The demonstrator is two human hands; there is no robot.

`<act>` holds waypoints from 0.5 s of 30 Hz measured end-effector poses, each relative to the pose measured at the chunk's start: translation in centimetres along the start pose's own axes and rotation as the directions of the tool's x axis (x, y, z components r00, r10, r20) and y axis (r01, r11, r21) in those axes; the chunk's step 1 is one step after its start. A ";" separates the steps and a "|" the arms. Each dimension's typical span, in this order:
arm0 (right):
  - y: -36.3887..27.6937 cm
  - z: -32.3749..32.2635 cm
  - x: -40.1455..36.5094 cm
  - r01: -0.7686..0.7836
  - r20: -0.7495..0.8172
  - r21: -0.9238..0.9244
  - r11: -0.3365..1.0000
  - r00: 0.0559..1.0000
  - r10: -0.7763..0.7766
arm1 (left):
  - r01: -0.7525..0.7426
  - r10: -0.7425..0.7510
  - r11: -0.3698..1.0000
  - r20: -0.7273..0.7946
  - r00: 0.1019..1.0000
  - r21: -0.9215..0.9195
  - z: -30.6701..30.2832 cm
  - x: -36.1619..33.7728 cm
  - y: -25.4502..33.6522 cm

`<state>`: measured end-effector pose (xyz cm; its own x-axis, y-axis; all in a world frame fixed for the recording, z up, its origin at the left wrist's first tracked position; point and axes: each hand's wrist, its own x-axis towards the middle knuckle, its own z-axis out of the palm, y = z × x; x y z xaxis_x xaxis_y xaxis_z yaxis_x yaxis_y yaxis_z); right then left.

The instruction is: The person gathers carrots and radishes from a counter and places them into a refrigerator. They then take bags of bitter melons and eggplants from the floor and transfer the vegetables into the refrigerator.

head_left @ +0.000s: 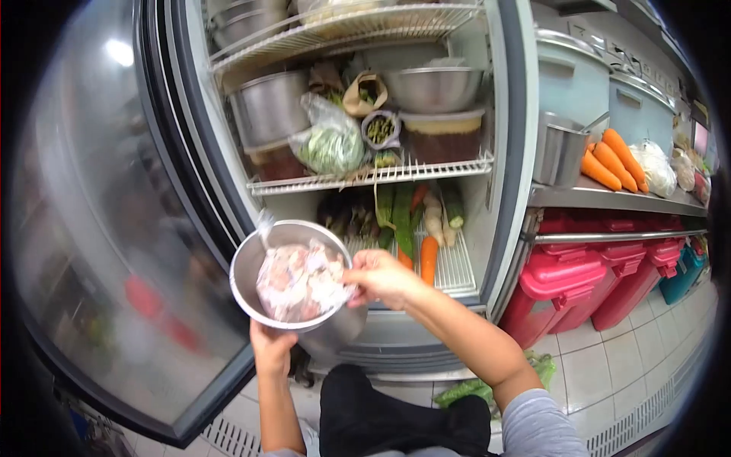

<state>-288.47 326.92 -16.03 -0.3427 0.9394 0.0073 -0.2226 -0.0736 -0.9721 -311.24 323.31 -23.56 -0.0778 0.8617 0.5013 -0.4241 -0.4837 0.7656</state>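
Note:
A round metal pot (241,283) is held in front of the open fridge. Inside it lies a clear plastic bag of pale pink raw meat (298,283). Beneath the near side of the pot, my left hand (272,346) grips it, fingers partly hidden under the base. My right hand (378,279) reaches over the right rim, its thumb and fingers pinched at the bag's edge.
Fridge shelves (373,180) hold metal bowls, bagged greens and containers, with vegetables lower down. The glass door (129,228) stands open at left. On the right are a counter (617,199) with carrots (605,164), pink bins (552,282) and a green bag (464,392) on the floor.

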 end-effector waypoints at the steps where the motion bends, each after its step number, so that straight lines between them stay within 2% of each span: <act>1: -1.2 0.7 -0.6 -0.004 0.038 0.018 1.000 0.999 0.004 | -0.044 0.045 0.998 -0.014 0.999 0.038 0.9 0.0 2.0; 2: -2.4 1.3 -1.1 -0.012 0.074 0.035 0.999 0.997 0.009 | -0.086 0.088 0.993 -0.027 0.996 0.075 1.8 -0.1 4.1; 4: -6.1 2.4 -2.0 0.025 0.186 0.044 0.999 0.982 -0.033 | -0.168 0.176 0.950 -0.008 0.984 0.263 3.1 0.8 8.2; 5: -8.3 2.9 -2.6 0.076 0.221 -0.001 0.997 0.972 -0.074 | -0.219 0.225 0.922 0.017 0.974 0.320 4.0 1.5 10.3; 7: -13.1 4.2 -3.8 0.142 0.189 -0.080 0.987 0.974 -0.125 | -0.310 0.308 0.835 0.079 0.948 0.455 5.7 3.7 14.5; 8: -15.2 4.6 -4.2 0.195 0.190 -0.034 0.980 0.964 -0.185 | -0.356 0.347 0.771 0.121 0.930 0.528 6.5 5.2 16.3; 10: -20.0 5.6 -6.4 0.358 0.096 -0.099 0.929 0.932 -0.349 | -0.478 0.440 0.698 0.207 0.874 0.534 9.5 8.5 19.6; 11: -22.0 5.7 -6.4 0.455 0.121 -0.057 0.888 0.886 -0.447 | -0.486 0.424 0.737 0.239 0.874 0.470 10.8 10.4 21.1; 12: -24.5 6.2 -6.9 0.497 0.040 -0.101 0.862 0.868 -0.496 | -0.489 0.410 0.774 0.271 0.871 0.401 12.2 12.3 22.6; 13: -27.2 6.3 -7.7 0.535 0.009 -0.196 0.822 0.839 -0.544 | -0.441 0.363 0.841 0.276 0.890 0.314 14.4 13.7 24.1; 14: -29.8 6.4 -8.3 0.543 -0.022 -0.215 0.811 0.828 -0.560 | -0.378 0.290 0.879 0.303 0.908 0.291 16.3 15.2 25.9; 15: -32.5 6.4 -8.9 0.572 0.007 -0.349 0.742 0.794 -0.608 | -0.430 0.328 0.855 0.340 0.881 0.290 18.2 17.4 26.9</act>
<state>-284.00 318.84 17.00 -0.1434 0.7880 0.5987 -0.0429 0.5994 -0.7993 -307.59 322.54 13.05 0.0989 0.5486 0.8302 -0.0678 -0.8287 0.5556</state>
